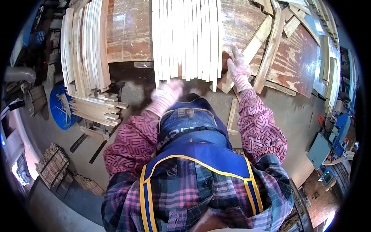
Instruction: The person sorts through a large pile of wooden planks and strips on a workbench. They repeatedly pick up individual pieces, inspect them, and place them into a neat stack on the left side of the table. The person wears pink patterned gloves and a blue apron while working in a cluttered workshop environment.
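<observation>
Pale wooden strips (pixel 185 38) lie side by side in a row on the worn wooden table, their near ends pointing toward me. My left hand (pixel 169 94), in a white and pink striped glove, is just off the strips' near left ends; motion smears its fingers, so any grip is hidden. To the right of the row is my right hand (pixel 237 69), gloved the same way, with fingers stretched forward and apart. It is beside a loose slanted board (pixel 257 36), and whether it touches that board is unclear. Nothing shows in its fingers.
At left, more long strips (pixel 87 46) lie on the table, with a stack of short pieces (pixel 94 110) below and a blue drum (pixel 60 106) beside it. Loose boards (pixel 269 50) cross at the table's right. Blue-grey equipment (pixel 324 145) stands far right.
</observation>
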Motion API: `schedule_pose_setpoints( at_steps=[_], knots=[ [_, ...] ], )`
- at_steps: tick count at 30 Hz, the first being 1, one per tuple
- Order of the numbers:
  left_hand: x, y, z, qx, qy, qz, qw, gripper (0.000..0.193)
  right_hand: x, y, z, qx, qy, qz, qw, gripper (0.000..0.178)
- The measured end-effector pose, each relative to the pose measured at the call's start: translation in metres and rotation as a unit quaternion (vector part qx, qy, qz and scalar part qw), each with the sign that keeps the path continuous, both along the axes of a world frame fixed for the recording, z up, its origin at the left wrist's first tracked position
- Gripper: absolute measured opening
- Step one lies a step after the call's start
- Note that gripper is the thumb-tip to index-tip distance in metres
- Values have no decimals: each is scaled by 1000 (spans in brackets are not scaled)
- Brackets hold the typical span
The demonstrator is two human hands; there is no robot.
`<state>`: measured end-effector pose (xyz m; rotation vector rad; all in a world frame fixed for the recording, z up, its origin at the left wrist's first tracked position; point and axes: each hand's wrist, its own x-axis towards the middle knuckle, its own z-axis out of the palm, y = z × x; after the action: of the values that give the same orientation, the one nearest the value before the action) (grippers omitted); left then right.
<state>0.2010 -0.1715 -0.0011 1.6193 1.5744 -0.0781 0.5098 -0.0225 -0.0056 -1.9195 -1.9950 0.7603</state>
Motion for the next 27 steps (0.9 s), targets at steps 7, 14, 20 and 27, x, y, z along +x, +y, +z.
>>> schedule_pose_setpoints(
  at_steps=[7, 14, 20, 27],
  knots=[
    [57, -12, -36, -328, -528, 468, 629, 102, -7, -32, 20, -23, 180, -62, 981, 58],
    [53, -15, 22, -338, -473, 384, 717, 29, -94, -13, 82, -158, 350, -30, 923, 59],
    [48, -9, 24, -343, -376, 512, 692, 35, -138, 10, 35, -98, 443, 58, 889, 52],
    [40, -17, -29, -303, -559, 482, 603, 66, -107, 26, 66, -104, 334, 113, 930, 28]
  ],
)
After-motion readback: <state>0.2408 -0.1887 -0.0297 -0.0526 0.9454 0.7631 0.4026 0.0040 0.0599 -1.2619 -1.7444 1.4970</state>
